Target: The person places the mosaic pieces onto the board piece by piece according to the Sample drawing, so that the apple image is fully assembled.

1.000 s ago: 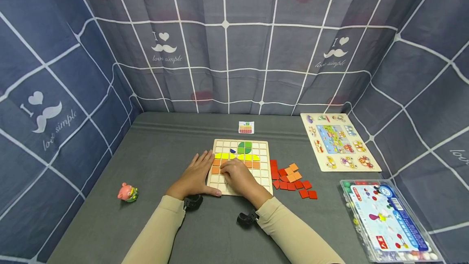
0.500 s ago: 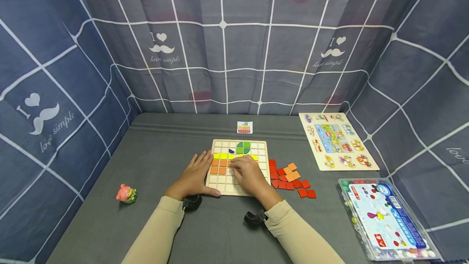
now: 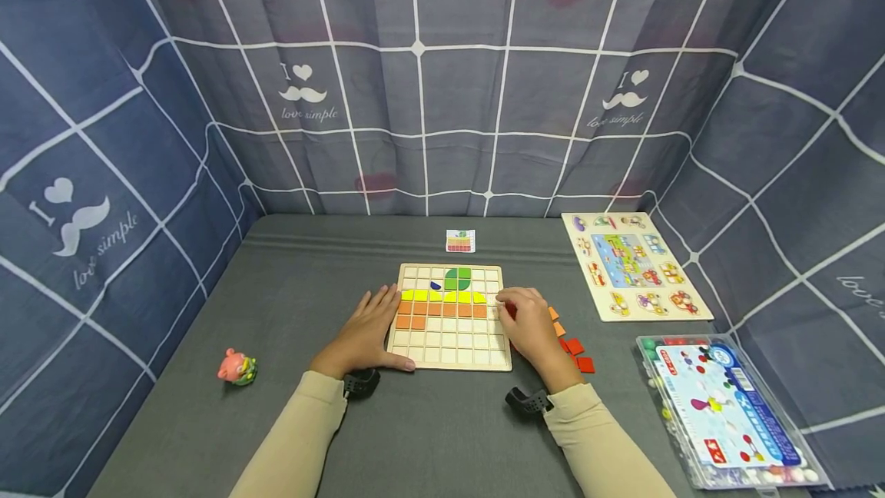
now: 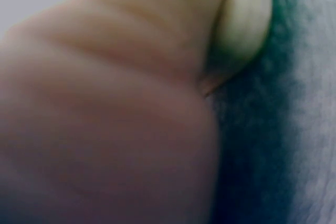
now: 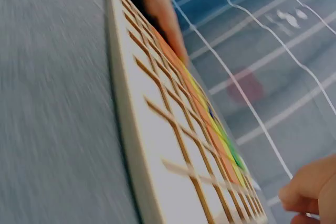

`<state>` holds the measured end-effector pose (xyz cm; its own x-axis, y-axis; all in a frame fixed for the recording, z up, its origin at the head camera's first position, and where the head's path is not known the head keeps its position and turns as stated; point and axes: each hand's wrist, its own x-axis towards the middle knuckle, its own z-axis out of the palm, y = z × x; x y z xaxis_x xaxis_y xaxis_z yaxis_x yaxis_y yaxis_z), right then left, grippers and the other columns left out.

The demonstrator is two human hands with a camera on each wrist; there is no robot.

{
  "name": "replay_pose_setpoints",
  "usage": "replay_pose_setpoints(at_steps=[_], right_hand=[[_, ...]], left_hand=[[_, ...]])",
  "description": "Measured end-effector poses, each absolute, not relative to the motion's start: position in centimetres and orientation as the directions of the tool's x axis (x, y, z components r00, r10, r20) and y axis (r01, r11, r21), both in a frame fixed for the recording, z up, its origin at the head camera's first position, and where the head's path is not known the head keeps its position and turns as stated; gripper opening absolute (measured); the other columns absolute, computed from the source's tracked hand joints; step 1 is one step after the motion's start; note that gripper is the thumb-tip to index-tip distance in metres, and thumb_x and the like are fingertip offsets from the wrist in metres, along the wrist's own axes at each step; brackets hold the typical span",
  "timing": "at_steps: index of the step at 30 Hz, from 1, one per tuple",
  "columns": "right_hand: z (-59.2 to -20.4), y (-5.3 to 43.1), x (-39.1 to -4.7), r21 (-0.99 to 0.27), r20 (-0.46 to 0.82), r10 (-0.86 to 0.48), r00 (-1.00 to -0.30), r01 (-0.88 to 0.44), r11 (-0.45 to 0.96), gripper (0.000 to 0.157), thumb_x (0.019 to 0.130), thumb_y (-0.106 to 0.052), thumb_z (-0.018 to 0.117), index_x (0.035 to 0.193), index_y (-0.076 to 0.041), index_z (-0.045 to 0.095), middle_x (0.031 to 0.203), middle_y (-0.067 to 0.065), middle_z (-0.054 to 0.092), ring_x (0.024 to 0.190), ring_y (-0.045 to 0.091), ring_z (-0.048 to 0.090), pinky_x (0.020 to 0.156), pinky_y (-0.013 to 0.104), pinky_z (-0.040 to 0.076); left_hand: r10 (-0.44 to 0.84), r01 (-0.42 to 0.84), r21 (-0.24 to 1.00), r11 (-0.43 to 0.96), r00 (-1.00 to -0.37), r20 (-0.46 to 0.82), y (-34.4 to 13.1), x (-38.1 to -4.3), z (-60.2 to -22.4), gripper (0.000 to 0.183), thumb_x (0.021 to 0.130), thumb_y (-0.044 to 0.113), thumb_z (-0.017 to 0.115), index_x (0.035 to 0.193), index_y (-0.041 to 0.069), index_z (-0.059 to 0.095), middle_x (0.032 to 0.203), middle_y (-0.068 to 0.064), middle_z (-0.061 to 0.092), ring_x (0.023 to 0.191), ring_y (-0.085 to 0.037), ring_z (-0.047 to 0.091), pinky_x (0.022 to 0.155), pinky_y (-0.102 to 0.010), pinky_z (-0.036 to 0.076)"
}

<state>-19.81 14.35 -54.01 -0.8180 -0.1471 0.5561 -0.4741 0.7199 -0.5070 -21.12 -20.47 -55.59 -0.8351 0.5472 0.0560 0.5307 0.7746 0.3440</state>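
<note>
A wooden grid board [image 3: 456,344] lies in the middle of the table in the head view. Green, dark blue, yellow and orange pieces sit in it; a row of orange tiles [image 3: 442,310] has two more beneath its left end. My left hand [image 3: 361,333] rests along the board's left side, fingers spread, thumb at the near corner. Just off the right edge, my right hand [image 3: 534,325] is over the loose red tiles [image 3: 576,346], fingers bent. Red shows between thumb and index finger; whether a tile is pinched is unclear. The left wrist view is blurred.
A small printed pattern card [image 3: 460,241] lies beyond the board. To the right are a picture puzzle board [image 3: 588,302] and a clear plastic case [image 3: 726,406]. A pink pig figurine [image 3: 236,367] stands left. Loose orange tiles [image 3: 558,328] lie beside my right hand.
My right hand has moved from the orange tiles on the board rightward to the loose tiles, uncovering the board's middle. My left hand has stayed at the left edge.
</note>
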Motion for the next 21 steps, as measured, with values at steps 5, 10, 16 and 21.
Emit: replay_pose_setpoints(at_steps=[5, 10, 16, 21], right_hand=[[-54.2, 17.9, -19.5, -0.56, 0.493, -0.051, -0.869, -0.361, 0.746, 0.021, 0.085, 0.004, 0.083, 0.106, 0.002, 0.079, 0.11, 0.018, 0.074, 0.1, 0.041, 0.063, 0.095, 0.057, 0.046], [-54.4, 20.6, -19.1, -0.579, 0.427, 0.005, -0.904, -0.269, 0.77, 0.025, 0.082, 0.005, 0.082, 0.107, 0.004, 0.078, 0.108, 0.021, 0.072, 0.102, 0.044, 0.065, 0.106, 0.064, 0.037], [-54.4, 21.9, -18.7, -0.599, 0.361, 0.043, -0.931, -0.197, 0.776, 0.024, 0.081, 0.004, 0.078, 0.105, 0.004, 0.079, 0.102, 0.019, 0.072, 0.095, 0.04, 0.067, 0.094, 0.059, 0.048], [-54.5, 22.1, -18.4, -0.598, 0.35, 0.06, -0.935, -0.174, 0.783, 0.016, 0.084, 0.003, 0.075, 0.101, 0.003, 0.078, 0.098, 0.018, 0.07, 0.09, 0.037, 0.067, 0.084, 0.055, 0.052]], left_hand=[[0.55, 0.533, 0.344, 0.773, -0.833, 0.055, -20.5, -21.2, -55.7, 0.152, 0.064, 0.094, 0.072, 0.166, -0.003, 0.016, 0.173, -0.02, 0.011, 0.159, -0.034, 0.007, 0.126, -0.053, 0.001], [0.551, 0.537, 0.336, 0.774, -0.832, 0.06, -20.6, -21.2, -55.7, 0.151, 0.064, 0.093, 0.072, 0.166, -0.003, 0.017, 0.173, -0.02, 0.012, 0.159, -0.034, 0.007, 0.125, -0.053, 0.001], [0.547, 0.53, 0.342, 0.776, -0.835, 0.051, -20.6, -21.1, -55.5, 0.15, 0.065, 0.092, 0.073, 0.166, -0.003, 0.017, 0.173, -0.02, 0.012, 0.159, -0.034, 0.007, 0.125, -0.054, 0.002], [0.55, 0.532, 0.34, 0.775, -0.834, 0.052, -20.5, -21.2, -55.6, 0.151, 0.064, 0.094, 0.071, 0.166, -0.003, 0.017, 0.173, -0.02, 0.012, 0.159, -0.034, 0.007, 0.126, -0.053, 0.002]])
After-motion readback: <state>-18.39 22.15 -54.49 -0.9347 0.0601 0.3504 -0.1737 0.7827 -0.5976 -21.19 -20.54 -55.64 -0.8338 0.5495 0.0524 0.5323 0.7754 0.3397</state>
